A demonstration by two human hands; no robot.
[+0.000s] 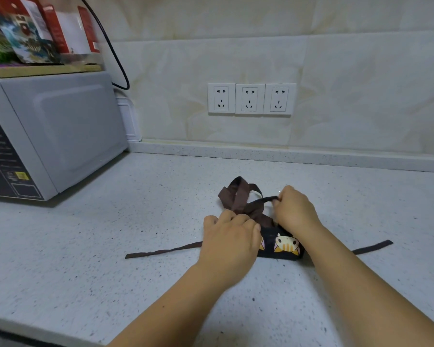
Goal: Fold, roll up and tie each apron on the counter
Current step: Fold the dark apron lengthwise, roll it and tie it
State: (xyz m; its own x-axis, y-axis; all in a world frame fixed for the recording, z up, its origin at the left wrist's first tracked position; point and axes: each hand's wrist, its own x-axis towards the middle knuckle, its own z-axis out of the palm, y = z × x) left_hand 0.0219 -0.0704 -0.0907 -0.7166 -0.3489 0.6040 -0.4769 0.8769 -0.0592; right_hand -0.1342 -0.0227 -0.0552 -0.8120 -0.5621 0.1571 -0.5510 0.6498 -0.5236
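A dark apron (283, 244) with a cartoon cat print lies rolled into a small bundle on the speckled counter (135, 221). Brown straps (243, 196) cross and loop just behind the roll. My left hand (229, 240) presses down on the roll's left part, fingers on the strap crossing. My right hand (294, 211) pinches one brown strap and holds it taut above the bundle. Two loose strap ends trail flat on the counter, one to the left (160, 252) and one to the right (373, 247).
A grey microwave (48, 136) stands at the left with boxes stacked on a board on top. A black cable (115, 53) hangs behind it. Three wall sockets (251, 98) sit on the tiled wall. The counter's front edge runs at lower left.
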